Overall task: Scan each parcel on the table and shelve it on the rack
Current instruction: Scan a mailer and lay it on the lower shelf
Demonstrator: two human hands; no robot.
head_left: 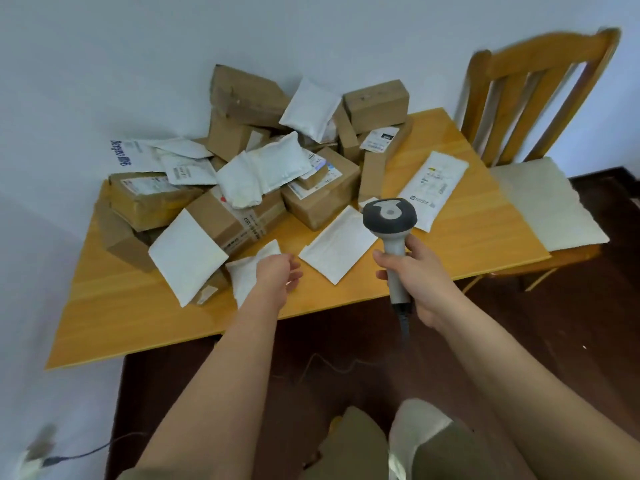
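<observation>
1 scanner (389, 220) gripped in my right hand (414, 271), left hand (277, 275) loosely curled, holding nothing.
3 white mailers near them: 1 (242, 275) under the left, 1 (337, 249) between both, 1 (433, 188) beyond the right.

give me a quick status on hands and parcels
Right hand holds scanner. Left hand over small white parcel, grip unclear. Parcels piled on table; rack not in view.

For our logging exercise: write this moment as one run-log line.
right hand: grips scanner | left hand: over white pouch, contact unclear | parcels: piled on table
</observation>
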